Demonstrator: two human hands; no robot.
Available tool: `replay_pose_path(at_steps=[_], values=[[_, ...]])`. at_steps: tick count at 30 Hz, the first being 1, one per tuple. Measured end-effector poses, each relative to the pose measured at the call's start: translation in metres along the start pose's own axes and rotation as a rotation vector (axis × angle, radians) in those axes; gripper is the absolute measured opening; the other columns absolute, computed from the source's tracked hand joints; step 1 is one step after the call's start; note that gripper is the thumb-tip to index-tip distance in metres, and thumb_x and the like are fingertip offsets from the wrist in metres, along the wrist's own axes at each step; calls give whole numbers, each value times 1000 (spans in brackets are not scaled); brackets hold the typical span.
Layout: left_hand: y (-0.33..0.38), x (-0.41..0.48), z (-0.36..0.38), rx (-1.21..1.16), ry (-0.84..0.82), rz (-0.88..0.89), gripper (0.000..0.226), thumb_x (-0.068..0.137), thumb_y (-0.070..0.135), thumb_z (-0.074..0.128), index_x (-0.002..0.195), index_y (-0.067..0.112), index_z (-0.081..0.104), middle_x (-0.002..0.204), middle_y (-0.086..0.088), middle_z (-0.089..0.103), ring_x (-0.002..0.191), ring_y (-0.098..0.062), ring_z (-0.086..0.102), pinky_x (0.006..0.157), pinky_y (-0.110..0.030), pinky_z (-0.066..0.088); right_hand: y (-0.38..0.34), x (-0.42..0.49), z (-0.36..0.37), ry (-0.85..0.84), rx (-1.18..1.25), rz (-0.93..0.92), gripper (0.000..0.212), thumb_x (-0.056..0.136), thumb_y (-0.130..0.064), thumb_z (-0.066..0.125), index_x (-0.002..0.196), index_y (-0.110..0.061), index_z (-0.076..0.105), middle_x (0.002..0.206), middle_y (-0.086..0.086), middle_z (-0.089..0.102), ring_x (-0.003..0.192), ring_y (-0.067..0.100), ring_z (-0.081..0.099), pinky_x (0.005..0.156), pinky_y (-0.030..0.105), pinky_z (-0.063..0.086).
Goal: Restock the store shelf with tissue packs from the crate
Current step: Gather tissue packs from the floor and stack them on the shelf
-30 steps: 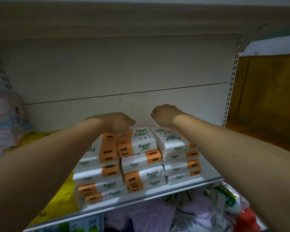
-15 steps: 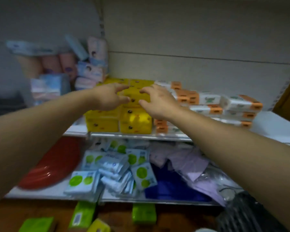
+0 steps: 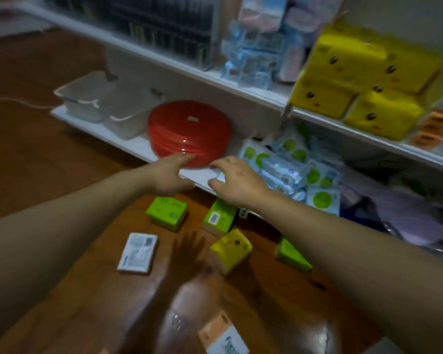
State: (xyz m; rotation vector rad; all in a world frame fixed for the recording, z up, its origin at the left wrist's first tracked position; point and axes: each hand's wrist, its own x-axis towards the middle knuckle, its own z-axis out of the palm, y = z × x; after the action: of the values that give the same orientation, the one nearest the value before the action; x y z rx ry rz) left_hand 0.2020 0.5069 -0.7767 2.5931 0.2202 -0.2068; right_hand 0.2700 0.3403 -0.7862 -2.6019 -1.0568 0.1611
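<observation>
Nearest us, bottom edge: one orange-and-white tissue pack [image 3: 223,337], soft-wrapped, orange band on a white face, partly blurred. Crate not identifiable.

On the wooden floor [image 3: 62,290], loose packs, all small soft rectangular bricks:
- white pack [image 3: 138,252], lying flat, printed label up
- yellow pack [image 3: 230,254], tilted on an edge, dark dot on its face
- left green pack [image 3: 167,212], flat
- middle green pack [image 3: 219,218], barcode label up, at the shelf foot
- right green pack [image 3: 290,255], tilted

Above those, both our arms reach forward. Our left hand [image 3: 169,175] has its fingers extended and holds nothing. Our right hand [image 3: 237,182] has its fingers spread and slightly curved, and also holds nothing. Both sit over the rim of the lower shelf [image 3: 197,178]; we can't tell whether they touch it.

Lower shelf, left to right: clear tubs [image 3: 108,100], stacked red plates [image 3: 189,132], and a pile of wipes packs [image 3: 292,169] with green circles.

Upper shelf [image 3: 253,94]: blue and pink packs [image 3: 256,54], then yellow tissue packs [image 3: 363,80] stacked two high, with dark dots.
</observation>
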Motion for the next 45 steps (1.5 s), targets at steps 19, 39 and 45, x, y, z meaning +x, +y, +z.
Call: replay_pose_path(at_steps=[19,39,45], values=[[-244,-68,201,-400,-147,-819,69,82,33,54,141,2,35,131,-20,53,120,-25,52,101,-26,37,-63,-21,288,-572,881,501,21,90,-9,57,94,-28,48,106,-8,63,77,4,58,59,8,50],[-67,-1,93,-286,269,-31,49,68,16,55,117,16,51,100,-6,56,92,-21,56,77,-30,44,-7,8,117,174,911,386,94,72,-15,79,146,-30,24,130,-10,25,116,-3,35,88,-3,28],[39,7,-21,-151,553,260,44,69,11,58,112,17,64,97,2,42,92,-20,48,82,-26,40,8,8,-32,456,766,111,52,70,-16,76,102,-49,50,114,-2,50,104,15,54,94,38,48]])
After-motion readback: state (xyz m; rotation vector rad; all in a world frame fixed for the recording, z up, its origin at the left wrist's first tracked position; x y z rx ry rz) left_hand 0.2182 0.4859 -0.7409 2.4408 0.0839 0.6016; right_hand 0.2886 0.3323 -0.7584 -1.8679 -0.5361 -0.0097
